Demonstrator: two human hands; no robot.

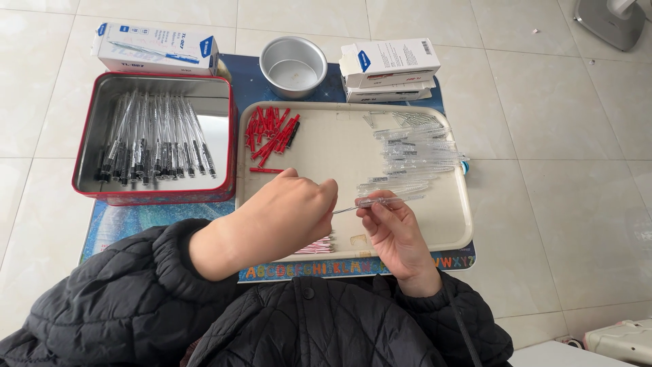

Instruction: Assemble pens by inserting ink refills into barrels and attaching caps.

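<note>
Here both hands meet over the beige tray [455, 234]: the right hand [397, 234] has its fingers pinched on a clear pen barrel [380, 201], the left hand [288, 217] pinches at its tip. Judging by the piles, many clear barrels [414, 153] and red caps [272, 132] remain, while the red tin [224, 136] holds assembled pens [153, 139]; the round pan [293, 64] sits empty.

Both hands [339, 217] on clear pen barrel [370, 202]

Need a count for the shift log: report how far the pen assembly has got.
Done: a row of assembled pens lies in the red metal tin. In hand: both the left hand and right hand hold one clear plastic barrel. Left: a heap of clear barrels and red caps on the beige tray.
</note>
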